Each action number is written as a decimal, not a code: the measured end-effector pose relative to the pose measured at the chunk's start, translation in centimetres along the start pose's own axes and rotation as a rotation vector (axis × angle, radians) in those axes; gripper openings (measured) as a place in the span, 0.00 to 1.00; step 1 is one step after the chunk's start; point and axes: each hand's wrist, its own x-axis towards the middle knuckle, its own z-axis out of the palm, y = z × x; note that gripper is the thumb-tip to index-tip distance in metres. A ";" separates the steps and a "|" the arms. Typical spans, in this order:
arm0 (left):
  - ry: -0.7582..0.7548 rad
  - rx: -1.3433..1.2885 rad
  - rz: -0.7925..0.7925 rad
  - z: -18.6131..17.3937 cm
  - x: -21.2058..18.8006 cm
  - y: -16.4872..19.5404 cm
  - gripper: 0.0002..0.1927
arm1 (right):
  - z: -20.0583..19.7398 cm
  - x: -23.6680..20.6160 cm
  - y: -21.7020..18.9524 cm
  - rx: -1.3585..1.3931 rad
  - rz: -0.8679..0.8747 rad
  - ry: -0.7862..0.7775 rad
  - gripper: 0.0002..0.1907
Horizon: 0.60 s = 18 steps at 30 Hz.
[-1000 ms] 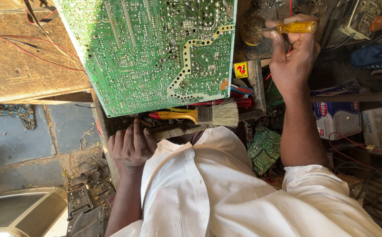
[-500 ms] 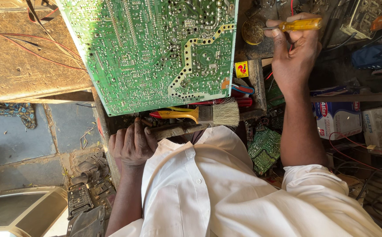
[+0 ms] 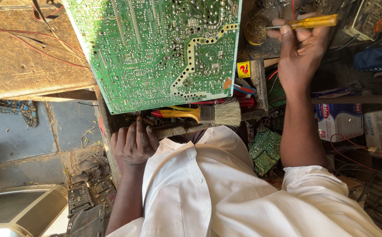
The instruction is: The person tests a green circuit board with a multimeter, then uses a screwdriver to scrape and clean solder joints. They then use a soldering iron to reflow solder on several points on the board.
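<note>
A large green circuit board (image 3: 164, 48) lies solder side up on the wooden bench (image 3: 19, 66). My right hand (image 3: 298, 48) is shut on a yellow-handled tool (image 3: 309, 22), its metal tip touching a small round tin (image 3: 255, 30) just past the board's edge. My left hand (image 3: 134, 142) rests on the bench's near edge (image 3: 178, 129) with its fingers curled over the wood. Just beyond that hand, a paintbrush (image 3: 200, 114) with a yellow handle and pale bristles lies below the board.
Red wires (image 3: 46, 48) run across the bench top. A small yellow box (image 3: 243, 69) and red-handled tools (image 3: 243, 102) lie beside the board. A smaller green board (image 3: 264, 150), cartons (image 3: 338, 118) and cables lie to the right; a grey casing (image 3: 19, 210) sits on the floor.
My right hand has shifted slightly with the yellow-handled tool; its tip now meets the round tin. My left hand and the board have not moved.
</note>
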 end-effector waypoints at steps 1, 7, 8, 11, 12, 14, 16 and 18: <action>-0.002 0.000 -0.003 0.0 -0.1 0.0 0.13 | -0.1 0.0 0.0 0.026 0.029 0.017 0.13; 0.004 0.004 -0.008 0.2 -0.1 0.0 0.13 | -0.4 0.2 -0.2 -0.033 -0.008 0.044 0.13; 0.005 0.004 -0.004 0.1 0.0 0.0 0.13 | -0.3 0.2 -0.4 -0.032 -0.019 0.042 0.14; 0.000 0.006 -0.015 -0.1 0.2 0.1 0.14 | -0.1 -0.1 -1.1 -0.069 -0.077 0.030 0.16; -0.002 0.013 -0.022 -0.2 0.2 0.1 0.15 | 0.2 -0.2 -1.4 -0.082 -0.103 0.025 0.17; 0.014 0.006 -0.006 -0.4 0.3 0.0 0.14 | 0.5 -0.6 -1.9 -0.075 -0.067 0.011 0.16; 0.026 0.007 -0.001 -0.4 0.4 -0.2 0.13 | 1.0 -0.7 -2.1 -0.082 -0.066 -0.014 0.16; 0.031 0.005 -0.007 -0.5 0.4 -0.1 0.14 | 1.2 -0.8 -2.3 -0.111 -0.093 -0.046 0.16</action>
